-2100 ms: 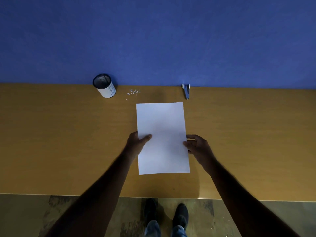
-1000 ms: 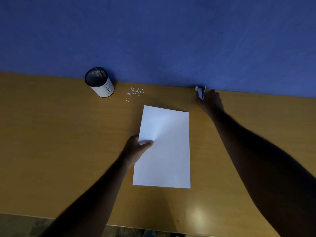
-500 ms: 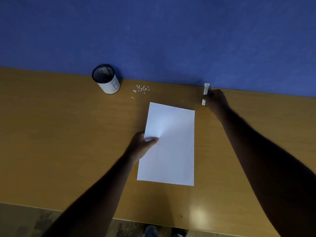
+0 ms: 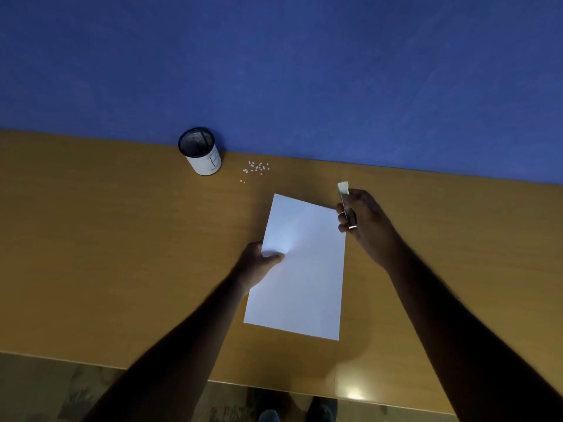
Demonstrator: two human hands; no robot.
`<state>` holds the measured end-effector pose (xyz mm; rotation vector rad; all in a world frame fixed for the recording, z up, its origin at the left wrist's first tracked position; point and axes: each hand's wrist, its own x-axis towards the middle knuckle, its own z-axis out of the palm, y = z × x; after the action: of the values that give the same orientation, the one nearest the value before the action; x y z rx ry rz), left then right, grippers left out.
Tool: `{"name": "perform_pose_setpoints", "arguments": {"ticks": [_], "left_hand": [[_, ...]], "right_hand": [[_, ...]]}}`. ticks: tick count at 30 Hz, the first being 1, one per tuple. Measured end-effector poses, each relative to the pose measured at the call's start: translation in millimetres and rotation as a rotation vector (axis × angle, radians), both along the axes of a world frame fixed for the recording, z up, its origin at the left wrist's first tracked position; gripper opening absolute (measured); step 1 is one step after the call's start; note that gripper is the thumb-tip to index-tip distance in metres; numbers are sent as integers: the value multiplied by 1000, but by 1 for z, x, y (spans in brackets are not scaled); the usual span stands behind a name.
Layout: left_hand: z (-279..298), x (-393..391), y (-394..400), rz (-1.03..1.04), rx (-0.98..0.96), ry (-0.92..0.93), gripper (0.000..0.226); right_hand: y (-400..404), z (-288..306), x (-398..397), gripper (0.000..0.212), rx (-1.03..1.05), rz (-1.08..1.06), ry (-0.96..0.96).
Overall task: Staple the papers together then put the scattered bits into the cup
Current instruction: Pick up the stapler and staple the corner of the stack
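Observation:
White papers (image 4: 301, 275) lie in a stack on the wooden desk (image 4: 106, 254), slightly skewed. My left hand (image 4: 259, 263) pinches their left edge, thumb on top. My right hand (image 4: 365, 220) grips the small stapler (image 4: 345, 205) just off the papers' top right corner, the stapler's pale end pointing away from me. A black mesh cup (image 4: 201, 150) with a white label stands at the back of the desk. Several tiny white bits (image 4: 256, 169) lie scattered to the right of the cup.
A blue wall (image 4: 274, 71) rises directly behind the desk. The desk's front edge runs across the bottom, with dark floor and my shoes (image 4: 298, 412) below it.
My right hand left the papers, reached to the back of the desk, took the stapler and has brought it to the papers' top right corner. My left hand kept hold of the papers.

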<state>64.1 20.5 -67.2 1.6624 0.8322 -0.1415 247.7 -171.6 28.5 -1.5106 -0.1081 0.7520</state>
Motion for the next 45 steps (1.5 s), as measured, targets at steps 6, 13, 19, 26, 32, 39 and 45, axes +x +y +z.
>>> {"name": "perform_pose_setpoints", "arguments": {"ticks": [6, 13, 19, 26, 32, 39, 45], "left_hand": [[17, -34, -18, -77, 22, -58, 20], [43, -66, -30, -158, 113, -69, 25], [63, -77, -33, -156, 201, -63, 20], [92, -70, -30, -170, 248, -104, 17], [110, -61, -31, -183, 241, -118, 8], [118, -62, -33, -175, 200, -133, 11], [118, -67, -34, -172, 194, -128, 19]], "right_hand": [[-9, 27, -35, 20, -163, 196, -357], [-18, 60, -58, 34, -292, 433, -617], [-11, 71, -61, 44, -349, 549, -780], [-6, 92, -58, 49, -363, 602, -947], [-3, 112, -60, 45, -384, 599, -1026], [-6, 117, -63, 36, -372, 561, -1024], [-5, 118, -67, 34, -359, 550, -1025]]}}
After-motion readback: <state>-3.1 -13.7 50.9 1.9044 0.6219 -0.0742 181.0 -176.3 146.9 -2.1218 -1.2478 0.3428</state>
